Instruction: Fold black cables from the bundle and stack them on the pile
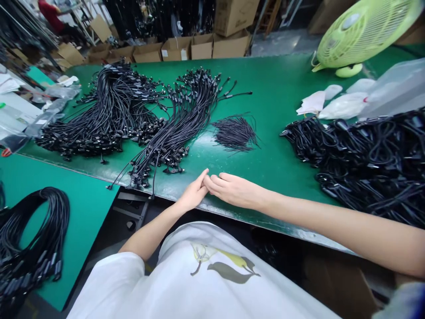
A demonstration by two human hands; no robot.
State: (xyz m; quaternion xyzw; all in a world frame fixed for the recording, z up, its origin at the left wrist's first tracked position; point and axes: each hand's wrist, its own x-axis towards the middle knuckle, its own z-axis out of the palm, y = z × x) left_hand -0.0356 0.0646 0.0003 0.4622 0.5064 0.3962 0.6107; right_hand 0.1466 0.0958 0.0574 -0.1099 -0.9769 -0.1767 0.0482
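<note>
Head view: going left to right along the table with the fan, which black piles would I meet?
Large heap of black cables, narrower cable bundle, small heap of thin black strands, wide pile of looped cables.

The fan (365, 35) is cut off above, the cable coil (59, 217) at left; the left fingers (202, 177) are partly hidden.

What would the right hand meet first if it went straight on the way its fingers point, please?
The left hand, which the right hand appears to touch. Beyond it, the line seems to lead toward the near end of the middle black cable bundle, though depth is unclear.
</note>
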